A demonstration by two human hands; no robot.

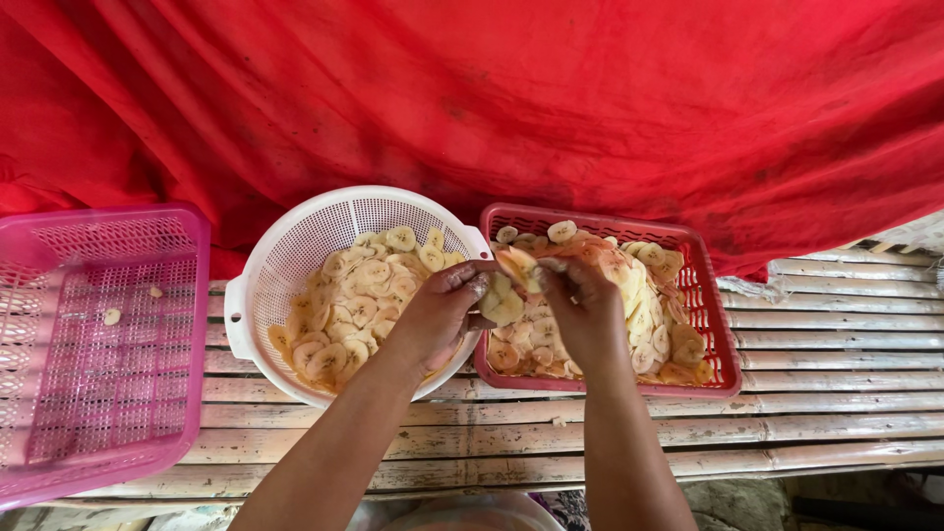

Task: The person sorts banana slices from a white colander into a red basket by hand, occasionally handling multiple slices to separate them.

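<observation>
Behind our bamboo bench (846, 393) hung a red cloth (551, 108), with a pink basket (93, 344) nearly bare at left. Between the white colander (285, 246) and red basket (708, 295), both heaped with slices, our left hand (438, 315) and right hand (585, 310) met. Both hands, fingers curled, pinched banana slices (511, 285) over the rims.

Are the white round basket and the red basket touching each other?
Cannot tell. In the head view the white basket and the red basket come very close, but the left hand covers the spot where their rims would meet.
</observation>
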